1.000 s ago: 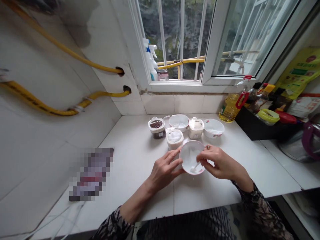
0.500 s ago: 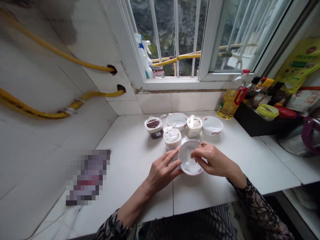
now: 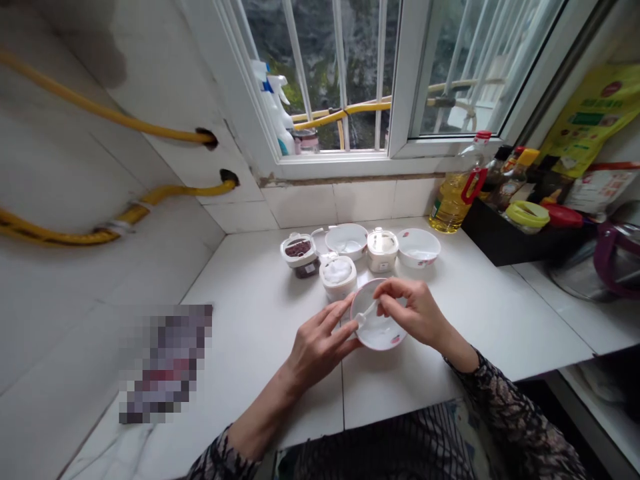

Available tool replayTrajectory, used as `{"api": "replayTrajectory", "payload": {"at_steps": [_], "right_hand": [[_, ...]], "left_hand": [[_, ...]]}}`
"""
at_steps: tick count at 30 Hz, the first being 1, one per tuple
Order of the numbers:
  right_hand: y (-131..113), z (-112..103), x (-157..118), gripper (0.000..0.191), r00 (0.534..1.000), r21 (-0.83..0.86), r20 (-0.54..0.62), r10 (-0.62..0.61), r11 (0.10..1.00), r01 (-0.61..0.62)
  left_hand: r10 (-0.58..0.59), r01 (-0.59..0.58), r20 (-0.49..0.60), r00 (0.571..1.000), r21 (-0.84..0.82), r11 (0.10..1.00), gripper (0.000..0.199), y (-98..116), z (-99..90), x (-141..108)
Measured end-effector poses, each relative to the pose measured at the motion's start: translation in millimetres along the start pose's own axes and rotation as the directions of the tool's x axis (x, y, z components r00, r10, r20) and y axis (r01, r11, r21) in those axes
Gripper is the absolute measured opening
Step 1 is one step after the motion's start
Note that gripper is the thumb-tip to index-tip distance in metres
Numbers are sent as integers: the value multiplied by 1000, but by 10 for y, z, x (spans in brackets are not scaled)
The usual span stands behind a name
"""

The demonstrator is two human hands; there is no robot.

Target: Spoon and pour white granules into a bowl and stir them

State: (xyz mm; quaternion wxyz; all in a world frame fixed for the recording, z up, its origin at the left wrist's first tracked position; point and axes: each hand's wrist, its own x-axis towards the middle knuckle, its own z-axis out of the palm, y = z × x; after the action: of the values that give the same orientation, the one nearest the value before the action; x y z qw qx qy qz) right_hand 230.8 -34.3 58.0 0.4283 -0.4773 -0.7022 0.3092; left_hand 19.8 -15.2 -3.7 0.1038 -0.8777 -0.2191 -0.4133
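Observation:
A white bowl (image 3: 381,333) with a pink rim and a red flower mark stands on the counter before me. My left hand (image 3: 320,340) steadies it, fingers and thumb against its left side. Between thumb and fingertips, my right hand (image 3: 415,310) pinches a small white spoon (image 3: 369,311), which slants over the bowl, its head near the left rim. Just behind the bowl is an open jar of white powder (image 3: 339,275). Farther back are a jar with dark red contents (image 3: 300,253), a jar with pale contents (image 3: 383,251) and two more white bowls, left (image 3: 347,240) and right (image 3: 419,248).
An oil bottle (image 3: 455,193) stands at the back right beside a black box (image 3: 493,237) of seasoning bottles. A metal pot with a purple handle (image 3: 607,260) is at the right edge. A blurred-out item (image 3: 167,363) lies on the counter (image 3: 250,347) at left.
My right hand has turned the spoon, so its head now points to the bowl's left rim. The left hand stays at the bowl. The camera view has shifted slightly.

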Motion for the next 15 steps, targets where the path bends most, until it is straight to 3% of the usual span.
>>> {"api": "replayTrajectory", "payload": {"at_steps": [4, 6, 8, 10, 12, 15], "right_hand": [[13, 1, 6, 18, 993, -84, 47, 113, 991, -108], [18, -17, 3, 19, 995, -150, 5, 95, 984, -93], [23, -33, 2, 18, 999, -234, -33, -7, 972, -1], [34, -45, 3, 19, 986, -357, 8, -167, 920, 159], [50, -68, -3, 22, 944, -437, 147, -296, 837, 331], [68, -148, -32, 22, 875, -408, 353, -332, 787, 463]], "left_hand": [[6, -6, 10, 1000, 16, 1000, 11, 5, -1, 8], [12, -12, 9, 1000, 24, 1000, 12, 7, 0, 11], [13, -13, 6, 1000, 26, 1000, 12, 6, 2, 10], [7, -7, 1, 1000, 21, 1000, 12, 0, 5, 6], [-4, 4, -2, 1000, 18, 1000, 13, -9, 8, 1], [-14, 14, 5, 1000, 21, 1000, 15, -20, 14, -4]]}}
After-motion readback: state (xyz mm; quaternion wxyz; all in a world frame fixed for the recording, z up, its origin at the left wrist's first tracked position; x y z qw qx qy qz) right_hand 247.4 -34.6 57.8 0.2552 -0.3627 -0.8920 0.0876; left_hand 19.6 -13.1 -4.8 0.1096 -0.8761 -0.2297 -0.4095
